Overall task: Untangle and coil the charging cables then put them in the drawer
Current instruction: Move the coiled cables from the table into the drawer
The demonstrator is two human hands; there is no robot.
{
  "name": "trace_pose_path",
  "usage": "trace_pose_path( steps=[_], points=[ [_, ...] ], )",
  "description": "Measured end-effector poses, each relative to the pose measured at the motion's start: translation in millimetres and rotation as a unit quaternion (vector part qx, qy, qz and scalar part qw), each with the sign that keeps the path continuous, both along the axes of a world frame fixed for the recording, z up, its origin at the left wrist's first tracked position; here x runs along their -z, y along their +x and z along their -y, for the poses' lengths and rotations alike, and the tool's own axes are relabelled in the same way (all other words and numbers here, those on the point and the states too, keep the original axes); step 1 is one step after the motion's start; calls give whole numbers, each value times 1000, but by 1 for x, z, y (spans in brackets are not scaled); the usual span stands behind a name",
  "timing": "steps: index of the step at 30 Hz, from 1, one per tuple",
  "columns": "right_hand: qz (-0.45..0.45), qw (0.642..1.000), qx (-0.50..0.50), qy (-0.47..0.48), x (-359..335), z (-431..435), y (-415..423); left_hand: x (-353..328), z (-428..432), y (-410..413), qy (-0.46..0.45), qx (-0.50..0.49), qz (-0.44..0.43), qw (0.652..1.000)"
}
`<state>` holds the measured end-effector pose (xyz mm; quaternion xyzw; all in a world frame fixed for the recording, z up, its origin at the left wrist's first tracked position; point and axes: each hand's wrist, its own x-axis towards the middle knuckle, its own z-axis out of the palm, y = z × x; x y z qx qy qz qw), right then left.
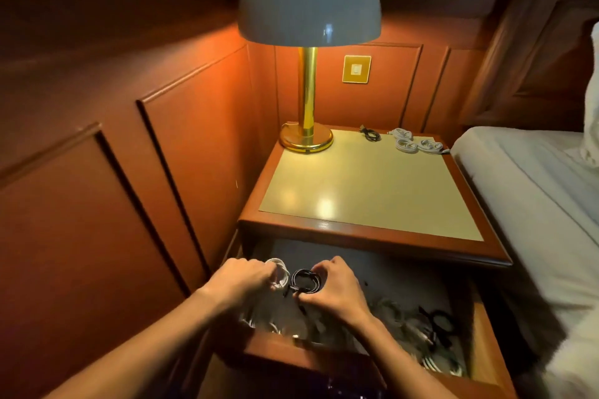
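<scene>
while the left hand (241, 275) pinches a white coil (281, 272) and the right hand (334, 288) pinches a black coil (304, 282) at the far left of the open drawer (483, 343), lay both flat side by side, releasing gently so no loop springs loose.

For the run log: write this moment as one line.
left hand: grips white coil; right hand: grips black coil; both at open drawer; other coils on nightstand
</scene>
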<state>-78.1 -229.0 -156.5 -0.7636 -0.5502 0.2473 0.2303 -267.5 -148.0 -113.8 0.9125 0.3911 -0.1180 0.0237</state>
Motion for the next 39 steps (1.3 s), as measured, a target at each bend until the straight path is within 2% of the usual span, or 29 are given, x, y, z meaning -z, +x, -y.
trace_pose_path(
  steps=[5, 9, 12, 16, 20, 24, 27, 30, 32, 34, 36, 39],
  points=[
    [-13, 998, 48, -48, 27, -37, -12, 25, 10, -1, 52, 53, -53, 996],
    [-43, 995, 21, -89, 50, -67, -9, 41, 0, 10, 90, 104, -67, 988],
    [-13, 993, -30, -118, 52, -84, -12, 49, -10, 13, 97, 98, -88, 986],
    [71, 988, -48, -131, 51, -97, -20, 54, -16, 14, 85, 90, -90, 988],
    [103, 981, -68, -151, 52, -100, -22, 52, -18, 14, 77, 89, -85, 989],
    [63, 982, -83, -156, 52, -99, -20, 50, -18, 13, 77, 107, -89, 987],
    [12, 987, -90, -132, 25, -75, -18, 35, -23, 11, 57, 130, -93, 985],
    [12, 985, -123, -121, -6, -48, -1, 5, -35, 9, 18, 142, -36, 989],
    [5, 976, -179, -127, -38, -32, 20, -25, -43, 14, -31, 107, 56, 992],
    [-43, 975, -183, -121, -69, -26, 51, -56, -54, 30, -83, 65, 134, 985],
    [-74, 983, -142, -88, -97, -32, 87, -78, -69, 61, -105, 23, 202, 973],
    [-54, 999, 2, -6, -116, -72, 157, -82, -106, 125, -64, -20, 252, 965]
  ],
)
